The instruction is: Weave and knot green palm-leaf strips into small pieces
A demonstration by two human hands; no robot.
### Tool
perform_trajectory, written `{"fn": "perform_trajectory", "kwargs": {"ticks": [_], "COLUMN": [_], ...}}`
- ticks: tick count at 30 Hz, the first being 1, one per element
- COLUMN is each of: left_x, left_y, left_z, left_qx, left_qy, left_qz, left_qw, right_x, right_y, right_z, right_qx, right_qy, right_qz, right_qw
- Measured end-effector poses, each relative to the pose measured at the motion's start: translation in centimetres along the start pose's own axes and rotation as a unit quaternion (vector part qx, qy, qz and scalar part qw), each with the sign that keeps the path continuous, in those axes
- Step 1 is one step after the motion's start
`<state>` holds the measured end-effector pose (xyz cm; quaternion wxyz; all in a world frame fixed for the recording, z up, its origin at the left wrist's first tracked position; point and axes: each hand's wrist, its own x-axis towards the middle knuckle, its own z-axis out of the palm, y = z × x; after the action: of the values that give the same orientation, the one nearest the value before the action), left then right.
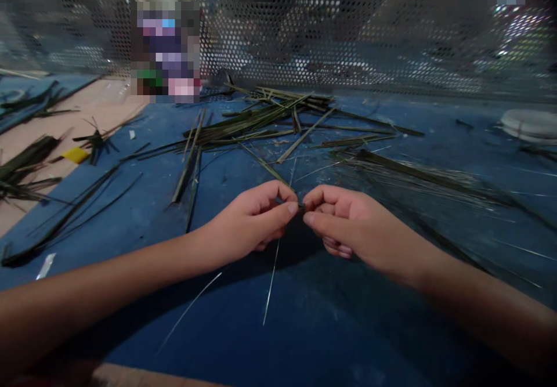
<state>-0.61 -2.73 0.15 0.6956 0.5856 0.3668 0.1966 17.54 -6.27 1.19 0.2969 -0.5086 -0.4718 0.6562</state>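
Note:
My left hand (261,219) is closed in a pinch, thumb against forefinger. A narrow green leaf strip (270,167) runs from the pile down to these fingertips. A thin shiny wire (272,282) sticks out above and below the same fingers. Facing it, almost touching, my right hand (335,219) pinches too. A small dark bit of the strip shows between the two sets of fingertips; the rest is hidden by the fingers. Both hands are just above the blue tabletop (243,340).
Beyond the hands lies a pile of dark green leaf strips (252,117). Several thin wires (418,175) and a long strip (435,178) spread out on the right. A white round lid-like thing (528,125) sits far right. A perforated metal screen (304,33) stands behind. A yellow piece (75,155) lies left.

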Motion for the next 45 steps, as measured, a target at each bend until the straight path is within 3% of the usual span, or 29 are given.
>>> {"fn": "perform_trajectory", "kwargs": {"ticks": [9,20,27,30,34,39,45], "left_x": [-0.7,-0.4,-0.3,-0.1,0.2,0.3,0.4], "left_y": [0.2,-0.3,-0.1,0.2,0.6,0.5,-0.3], "left_z": [0.0,0.7,1.3,1.1,0.3,0.1,-0.1], "left_qx": [0.125,-0.037,-0.078,-0.112,-0.170,-0.172,-0.109], "left_qy": [-0.002,0.012,0.036,0.041,0.008,0.027,0.056], "left_qz": [0.041,0.009,-0.010,-0.023,-0.024,0.015,0.091], "left_qw": [0.991,0.999,0.996,0.993,0.985,0.985,0.988], "right_x": [-0.1,-0.6,-1.2,-1.0,-0.2,0.6,0.8], "right_y": [0.2,-0.6,-0.7,-0.5,-0.2,0.1,0.3], "right_z": [0.3,0.2,0.8,0.5,-0.6,-1.5,-0.6], "right_qx": [-0.025,-0.155,-0.300,-0.260,-0.152,-0.071,-0.011], "right_qy": [-0.003,-0.046,0.005,0.018,0.043,0.076,0.050], "right_qz": [-0.003,-0.058,-0.127,-0.112,-0.092,-0.102,-0.041], "right_qw": [1.000,0.985,0.946,0.959,0.983,0.989,0.998]}}
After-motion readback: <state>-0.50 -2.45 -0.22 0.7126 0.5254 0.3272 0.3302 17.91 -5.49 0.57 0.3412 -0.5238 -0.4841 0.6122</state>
